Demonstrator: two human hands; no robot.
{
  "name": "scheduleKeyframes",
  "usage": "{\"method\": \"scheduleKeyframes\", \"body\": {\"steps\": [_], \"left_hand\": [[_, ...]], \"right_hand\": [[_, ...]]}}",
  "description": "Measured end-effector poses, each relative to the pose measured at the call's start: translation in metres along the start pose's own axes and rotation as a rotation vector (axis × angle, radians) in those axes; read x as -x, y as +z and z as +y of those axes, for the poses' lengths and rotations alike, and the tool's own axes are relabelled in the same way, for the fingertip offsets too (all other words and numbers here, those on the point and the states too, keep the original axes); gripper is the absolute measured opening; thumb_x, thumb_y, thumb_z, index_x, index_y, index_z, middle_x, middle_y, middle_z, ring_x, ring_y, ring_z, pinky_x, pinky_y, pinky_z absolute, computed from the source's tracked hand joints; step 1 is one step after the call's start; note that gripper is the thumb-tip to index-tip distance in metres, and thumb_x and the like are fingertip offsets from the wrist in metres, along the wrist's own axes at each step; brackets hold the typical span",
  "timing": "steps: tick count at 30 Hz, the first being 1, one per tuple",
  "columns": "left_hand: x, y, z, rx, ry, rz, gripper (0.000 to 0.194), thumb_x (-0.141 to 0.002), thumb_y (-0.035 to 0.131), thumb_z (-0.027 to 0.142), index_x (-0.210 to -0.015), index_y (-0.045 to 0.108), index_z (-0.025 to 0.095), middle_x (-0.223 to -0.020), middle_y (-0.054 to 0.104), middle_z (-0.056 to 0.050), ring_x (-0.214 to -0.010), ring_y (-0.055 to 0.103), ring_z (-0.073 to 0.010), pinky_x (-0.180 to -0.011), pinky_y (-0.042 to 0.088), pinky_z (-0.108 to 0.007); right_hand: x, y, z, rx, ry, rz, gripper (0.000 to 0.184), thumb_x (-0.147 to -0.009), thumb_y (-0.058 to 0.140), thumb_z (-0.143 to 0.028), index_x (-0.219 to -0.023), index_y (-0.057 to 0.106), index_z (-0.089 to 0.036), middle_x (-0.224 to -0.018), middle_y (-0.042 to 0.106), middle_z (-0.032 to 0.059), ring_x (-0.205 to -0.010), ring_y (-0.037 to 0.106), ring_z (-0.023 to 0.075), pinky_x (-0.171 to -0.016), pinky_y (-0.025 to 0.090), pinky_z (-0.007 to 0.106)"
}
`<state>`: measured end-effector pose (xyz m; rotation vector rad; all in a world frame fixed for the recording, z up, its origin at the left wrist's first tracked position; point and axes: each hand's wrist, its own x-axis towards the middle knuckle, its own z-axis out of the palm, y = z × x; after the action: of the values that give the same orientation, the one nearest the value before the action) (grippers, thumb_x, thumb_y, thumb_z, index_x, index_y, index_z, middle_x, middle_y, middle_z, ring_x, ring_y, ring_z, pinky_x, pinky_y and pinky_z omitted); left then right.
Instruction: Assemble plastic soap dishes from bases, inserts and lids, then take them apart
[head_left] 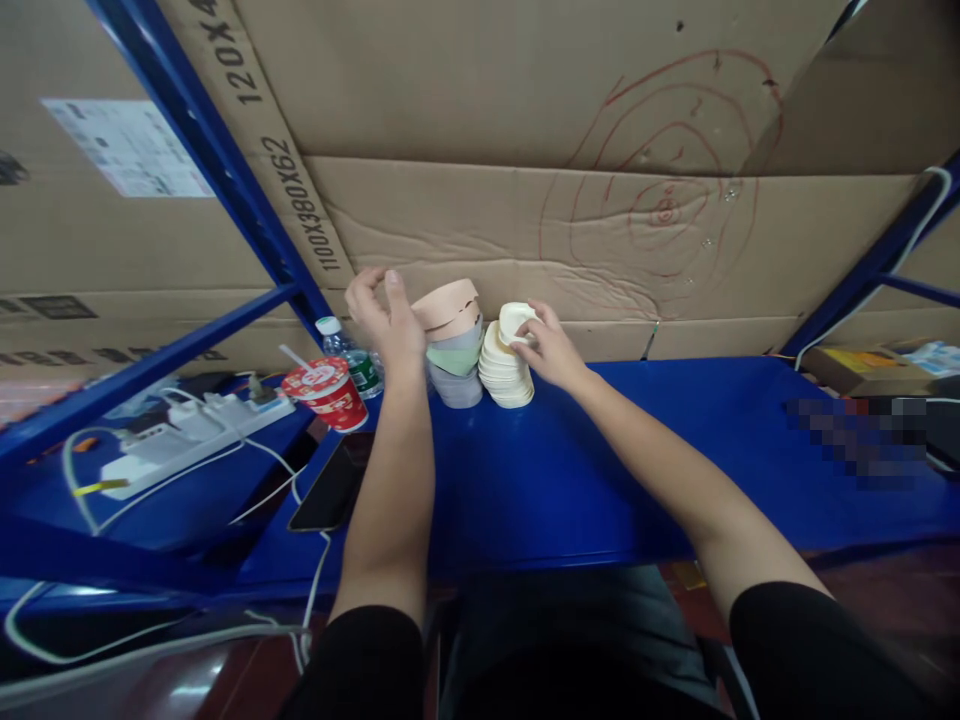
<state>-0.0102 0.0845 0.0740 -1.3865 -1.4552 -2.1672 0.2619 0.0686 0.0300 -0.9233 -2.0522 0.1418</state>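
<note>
My right hand pinches the rim of a small cream dish between thumb and fingers. That dish is tilted at the top of a leaning stack of similar cream dishes, and I cannot tell whether it still touches them. My left hand is raised just left of a second stack, its fingers loosely bent, thumb apart, nothing visible in it. This second stack has peach pieces on top, a green piece in the middle and grey pieces below. Both stacks stand on the blue tabletop.
A red paper cup with a straw and a plastic bottle stand left of the stacks. A phone lies near my left forearm. Further left is a white power strip with cables. Cardboard rises behind; an open box sits right.
</note>
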Motion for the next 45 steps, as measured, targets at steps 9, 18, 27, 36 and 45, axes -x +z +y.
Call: {"method": "scheduleKeyframes", "body": {"steps": [9,18,27,36,45], "left_hand": [[-0.006,-0.004,0.002,0.072,0.021,-0.092,0.035,-0.102,0.058,0.052,-0.118,0.061,0.021,-0.129,0.061,-0.008,-0.136,0.054,-0.0271,-0.122,0.037,-0.049],[-0.007,-0.021,0.044,0.166,0.156,-0.054,0.039,-0.107,0.048,0.059,-0.118,0.058,0.022,-0.119,0.064,-0.006,-0.119,0.062,-0.0209,-0.109,0.047,-0.045],[-0.008,-0.022,0.049,0.2,0.104,-0.122,0.033,-0.105,0.049,0.063,-0.111,0.059,0.032,-0.116,0.069,-0.001,-0.124,0.064,-0.0237,-0.109,0.05,-0.052],[-0.002,-0.014,0.036,0.082,0.155,-0.209,0.043,-0.103,0.055,0.065,-0.112,0.062,0.023,-0.114,0.068,-0.002,-0.115,0.064,-0.0237,-0.109,0.05,-0.052],[0.08,-0.01,0.082,0.008,0.299,-0.418,0.035,-0.1,0.064,0.045,-0.122,0.063,0.019,-0.123,0.069,-0.009,-0.117,0.065,-0.0245,-0.102,0.054,-0.044]], "right_hand": [[0.0,0.033,-0.006,0.02,-0.026,-0.018,0.03,-0.099,0.066,-0.048,-0.106,0.069,-0.019,-0.171,0.03,0.0186,-0.16,0.029,0.0368,-0.126,0.032,0.057],[0.01,0.03,0.016,0.068,0.005,0.126,0.081,-0.087,0.061,-0.083,-0.14,0.056,-0.021,-0.173,0.023,0.0222,-0.161,0.028,0.0401,-0.126,0.032,0.065],[0.099,-0.018,0.051,0.112,0.082,0.14,0.067,-0.094,0.057,-0.076,-0.139,0.057,-0.026,-0.159,0.047,0.0189,-0.151,0.044,0.0374,-0.122,0.038,0.067],[0.127,-0.009,0.088,0.122,0.422,-0.014,0.065,-0.09,0.066,-0.07,-0.132,0.064,-0.02,-0.153,0.048,0.0224,-0.149,0.046,0.039,-0.119,0.044,0.06],[0.128,-0.016,0.066,0.269,0.296,-0.382,0.054,-0.094,0.071,-0.049,-0.138,0.064,-0.018,-0.159,0.049,0.0214,-0.147,0.05,0.038,-0.12,0.042,0.055]]}}
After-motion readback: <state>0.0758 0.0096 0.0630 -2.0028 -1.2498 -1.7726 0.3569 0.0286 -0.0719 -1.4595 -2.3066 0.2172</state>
